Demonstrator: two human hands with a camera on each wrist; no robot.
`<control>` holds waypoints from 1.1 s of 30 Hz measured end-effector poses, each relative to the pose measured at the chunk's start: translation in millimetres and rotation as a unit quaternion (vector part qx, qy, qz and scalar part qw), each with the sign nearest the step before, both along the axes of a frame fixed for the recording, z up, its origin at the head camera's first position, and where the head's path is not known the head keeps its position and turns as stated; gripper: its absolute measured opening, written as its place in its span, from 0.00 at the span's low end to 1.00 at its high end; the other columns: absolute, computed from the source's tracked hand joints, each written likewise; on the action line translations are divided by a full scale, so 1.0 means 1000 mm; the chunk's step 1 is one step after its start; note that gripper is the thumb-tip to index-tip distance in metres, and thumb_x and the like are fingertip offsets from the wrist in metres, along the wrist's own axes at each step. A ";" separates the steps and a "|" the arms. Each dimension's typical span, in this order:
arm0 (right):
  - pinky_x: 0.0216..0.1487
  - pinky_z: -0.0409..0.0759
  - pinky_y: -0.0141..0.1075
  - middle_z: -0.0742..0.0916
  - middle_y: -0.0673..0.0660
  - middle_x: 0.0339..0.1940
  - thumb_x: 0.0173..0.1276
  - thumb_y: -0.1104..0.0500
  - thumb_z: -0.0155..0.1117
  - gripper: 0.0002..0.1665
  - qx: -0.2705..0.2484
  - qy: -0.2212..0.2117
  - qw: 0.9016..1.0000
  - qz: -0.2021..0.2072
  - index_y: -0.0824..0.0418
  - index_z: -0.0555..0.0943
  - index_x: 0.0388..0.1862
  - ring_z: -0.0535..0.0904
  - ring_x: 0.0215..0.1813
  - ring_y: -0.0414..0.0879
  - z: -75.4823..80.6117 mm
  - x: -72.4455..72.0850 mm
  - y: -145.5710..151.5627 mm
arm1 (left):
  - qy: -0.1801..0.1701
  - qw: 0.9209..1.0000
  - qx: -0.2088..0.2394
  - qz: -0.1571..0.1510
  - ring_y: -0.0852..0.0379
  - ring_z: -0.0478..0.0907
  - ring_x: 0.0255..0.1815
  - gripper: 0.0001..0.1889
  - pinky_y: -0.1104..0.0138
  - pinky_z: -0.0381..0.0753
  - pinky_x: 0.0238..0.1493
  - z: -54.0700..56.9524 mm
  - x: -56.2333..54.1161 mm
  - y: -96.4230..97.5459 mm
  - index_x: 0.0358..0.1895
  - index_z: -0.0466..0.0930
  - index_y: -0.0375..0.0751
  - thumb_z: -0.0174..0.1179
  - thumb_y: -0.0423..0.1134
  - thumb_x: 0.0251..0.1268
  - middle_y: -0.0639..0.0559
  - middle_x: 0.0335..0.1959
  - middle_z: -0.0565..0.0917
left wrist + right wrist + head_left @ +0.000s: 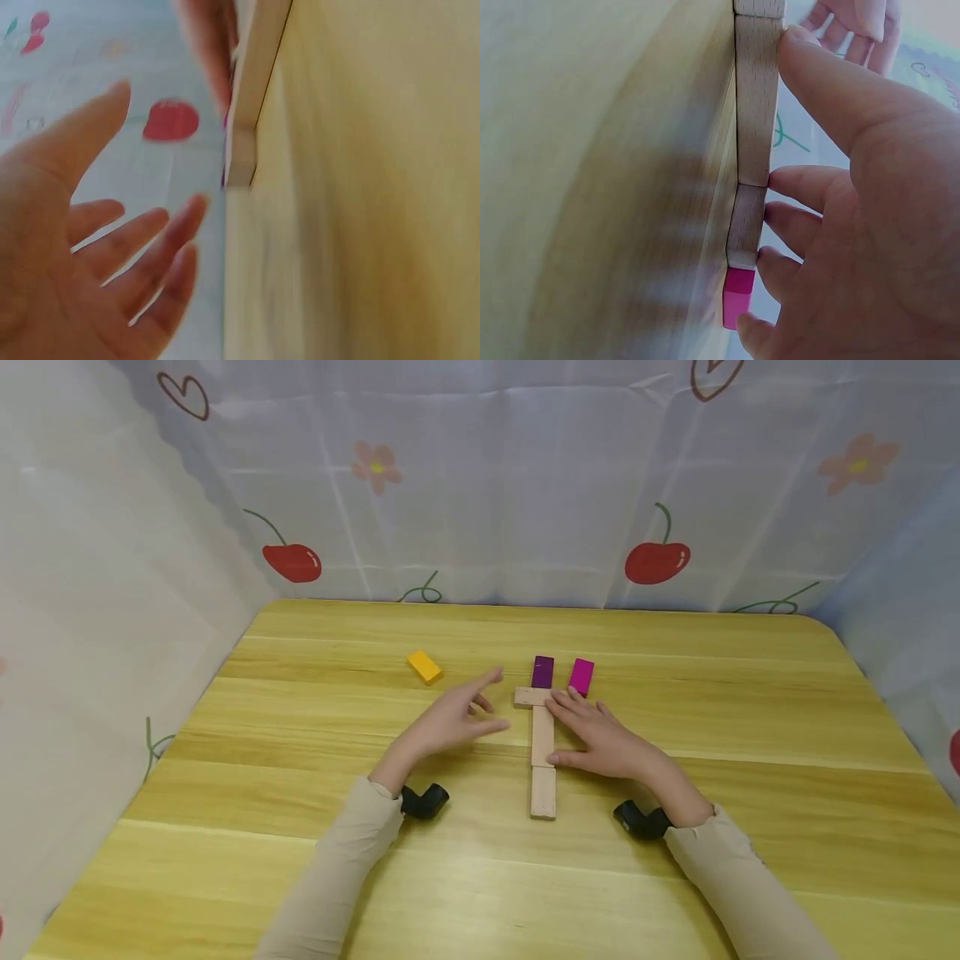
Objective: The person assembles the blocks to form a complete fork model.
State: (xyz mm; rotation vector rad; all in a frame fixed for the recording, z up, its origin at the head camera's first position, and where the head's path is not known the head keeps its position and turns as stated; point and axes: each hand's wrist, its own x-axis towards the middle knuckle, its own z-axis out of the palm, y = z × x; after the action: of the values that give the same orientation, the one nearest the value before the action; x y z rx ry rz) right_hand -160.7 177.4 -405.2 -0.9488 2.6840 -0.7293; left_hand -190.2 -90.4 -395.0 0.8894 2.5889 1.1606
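Note:
Three plain wooden blocks lie flat in a T shape: a crosswise block (pixel 528 697) on top, a middle block (pixel 542 733) below it, and a lower block (pixel 543 793) in line. Beyond the crosswise block is a purple block (pixel 543 672), with a magenta block (pixel 581 676) to its right. My right hand (pixel 609 745) rests spread from the right, thumb on the middle block and fingers on the crosswise block; one fingertip is at the magenta block. My left hand (pixel 448 720) is left of the blocks, fingers apart, holding nothing.
An orange-yellow block (pixel 424 667) lies alone on the wooden table (pixel 300 710), beyond my left hand. A printed curtain (pixel 487 485) hangs behind the table's far edge and along its sides. Black cameras sit on both wrists.

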 end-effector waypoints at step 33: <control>0.67 0.36 0.56 0.52 0.61 0.75 0.66 0.42 0.60 0.48 0.006 -0.022 1.000 -0.010 0.62 0.52 0.75 0.39 0.74 0.56 0.002 0.000 0.003 | 0.036 0.964 0.044 0.259 0.43 0.60 0.66 0.34 0.57 0.56 0.65 -0.039 -0.046 -0.071 0.68 0.60 0.32 0.64 0.37 0.61 0.36 0.65 0.65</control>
State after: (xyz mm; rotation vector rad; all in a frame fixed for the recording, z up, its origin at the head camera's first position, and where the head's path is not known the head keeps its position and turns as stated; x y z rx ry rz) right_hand -160.8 179.9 -402.9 -0.8955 2.6604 -0.7293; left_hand -235.9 -161.4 -433.9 0.2630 2.9487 1.3888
